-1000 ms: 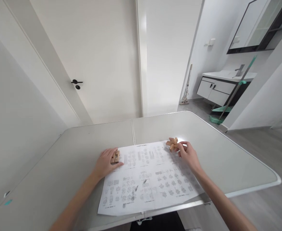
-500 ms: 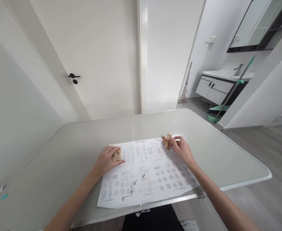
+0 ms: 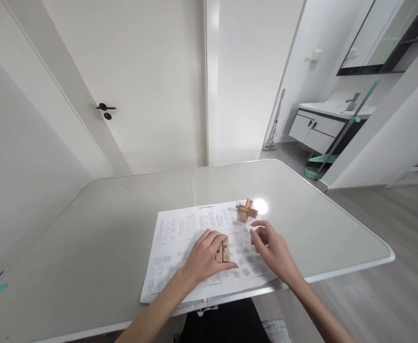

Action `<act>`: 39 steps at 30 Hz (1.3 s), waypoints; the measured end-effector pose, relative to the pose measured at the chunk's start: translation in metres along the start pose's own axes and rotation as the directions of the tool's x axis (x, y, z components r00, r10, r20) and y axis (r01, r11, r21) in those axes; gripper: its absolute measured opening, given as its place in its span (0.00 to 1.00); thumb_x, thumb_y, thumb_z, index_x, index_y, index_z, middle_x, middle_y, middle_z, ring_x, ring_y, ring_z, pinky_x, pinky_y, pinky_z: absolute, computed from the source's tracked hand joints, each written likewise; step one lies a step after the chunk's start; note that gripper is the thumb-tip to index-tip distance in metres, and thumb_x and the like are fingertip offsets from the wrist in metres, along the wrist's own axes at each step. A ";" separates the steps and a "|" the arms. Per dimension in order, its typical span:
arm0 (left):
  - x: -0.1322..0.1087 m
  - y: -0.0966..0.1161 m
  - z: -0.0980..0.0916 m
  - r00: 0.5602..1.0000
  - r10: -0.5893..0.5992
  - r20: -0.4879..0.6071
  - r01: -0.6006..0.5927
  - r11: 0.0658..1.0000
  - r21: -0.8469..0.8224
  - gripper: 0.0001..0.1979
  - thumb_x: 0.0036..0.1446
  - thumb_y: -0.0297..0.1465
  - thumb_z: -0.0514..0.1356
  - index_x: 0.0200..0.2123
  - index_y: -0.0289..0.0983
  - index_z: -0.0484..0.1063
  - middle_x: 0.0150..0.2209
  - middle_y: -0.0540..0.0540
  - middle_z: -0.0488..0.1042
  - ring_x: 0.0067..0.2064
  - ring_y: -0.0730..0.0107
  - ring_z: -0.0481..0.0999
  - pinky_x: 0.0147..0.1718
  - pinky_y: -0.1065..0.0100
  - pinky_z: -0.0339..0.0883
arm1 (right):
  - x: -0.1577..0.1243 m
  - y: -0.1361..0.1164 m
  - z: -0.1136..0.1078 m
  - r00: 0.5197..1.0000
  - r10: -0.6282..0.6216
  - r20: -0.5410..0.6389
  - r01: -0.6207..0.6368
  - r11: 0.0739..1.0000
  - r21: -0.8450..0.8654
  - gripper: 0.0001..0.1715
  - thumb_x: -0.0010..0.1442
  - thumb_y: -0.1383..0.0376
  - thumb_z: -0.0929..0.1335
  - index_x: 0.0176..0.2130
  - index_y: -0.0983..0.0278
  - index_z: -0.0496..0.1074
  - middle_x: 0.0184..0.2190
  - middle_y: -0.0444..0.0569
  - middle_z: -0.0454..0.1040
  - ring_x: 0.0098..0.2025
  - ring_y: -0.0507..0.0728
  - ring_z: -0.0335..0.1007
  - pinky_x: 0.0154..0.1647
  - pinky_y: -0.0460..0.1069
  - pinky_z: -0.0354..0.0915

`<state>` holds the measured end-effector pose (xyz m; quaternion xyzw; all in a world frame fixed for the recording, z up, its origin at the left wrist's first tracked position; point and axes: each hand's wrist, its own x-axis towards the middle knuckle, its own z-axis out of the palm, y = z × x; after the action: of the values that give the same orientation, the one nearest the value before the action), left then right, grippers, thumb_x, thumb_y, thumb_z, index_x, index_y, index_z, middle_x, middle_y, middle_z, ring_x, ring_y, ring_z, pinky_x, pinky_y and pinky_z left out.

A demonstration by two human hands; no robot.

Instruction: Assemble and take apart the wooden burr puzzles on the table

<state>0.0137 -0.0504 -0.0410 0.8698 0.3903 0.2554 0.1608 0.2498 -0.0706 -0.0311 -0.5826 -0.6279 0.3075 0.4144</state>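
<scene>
My left hand (image 3: 206, 256) is wrapped round a few notched wooden puzzle pieces (image 3: 225, 250), lying side by side over the lower middle of a printed instruction sheet (image 3: 180, 227). Its fingers curl over their far end and the thumb lies along the near end. A cross-shaped wooden burr puzzle (image 3: 246, 211) rests at the sheet's upper right corner, touched by neither hand. Just below it, my right hand (image 3: 271, 247) hovers with curled fingers and a gap between thumb and forefinger, holding nothing that I can see.
The sheet lies on a pale folding table (image 3: 123, 228) with a seam and a metal rim. Behind it stands a white door with a black handle (image 3: 105, 107). A washbasin cabinet (image 3: 312, 126), a mop (image 3: 276, 121) and a green dustpan (image 3: 314, 172) are at the right.
My left hand has carried the wooden pieces rightward and nearer me across the sheet. My right hand has let go of the burr puzzle and drawn back towards me.
</scene>
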 end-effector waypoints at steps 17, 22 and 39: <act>-0.019 -0.017 -0.046 0.956 -0.218 0.196 0.251 0.955 -0.158 0.33 0.49 0.49 0.74 0.56 0.46 0.72 0.53 0.44 0.68 0.55 0.51 0.70 0.54 0.50 0.69 | -0.014 0.004 0.037 0.914 -0.297 0.277 0.323 0.945 -0.054 0.33 0.61 0.63 0.74 0.61 0.54 0.63 0.60 0.53 0.69 0.64 0.68 0.61 0.64 0.66 0.64; -0.021 -0.004 -0.055 0.937 -0.308 0.165 0.341 0.911 -0.234 0.31 0.52 0.44 0.73 0.56 0.47 0.69 0.51 0.45 0.71 0.48 0.57 0.74 0.49 0.55 0.71 | -0.021 0.001 0.033 0.963 -0.195 0.185 0.181 0.979 0.088 0.33 0.59 0.65 0.73 0.62 0.55 0.63 0.56 0.53 0.67 0.54 0.64 0.70 0.56 0.61 0.71; 0.007 0.059 -0.057 0.915 -0.339 0.220 0.398 0.847 -0.351 0.38 0.50 0.43 0.74 0.62 0.50 0.66 0.58 0.45 0.75 0.50 0.53 0.80 0.54 0.51 0.72 | -0.043 -0.036 -0.007 0.949 -0.039 0.311 -0.210 0.657 0.724 0.40 0.58 0.56 0.78 0.64 0.52 0.64 0.56 0.52 0.74 0.57 0.63 0.73 0.58 0.58 0.69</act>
<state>0.0205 -0.0789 0.0360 0.7455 0.4786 0.2262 0.4050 0.2378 -0.1184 -0.0041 -0.3355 -0.4720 0.6425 0.5018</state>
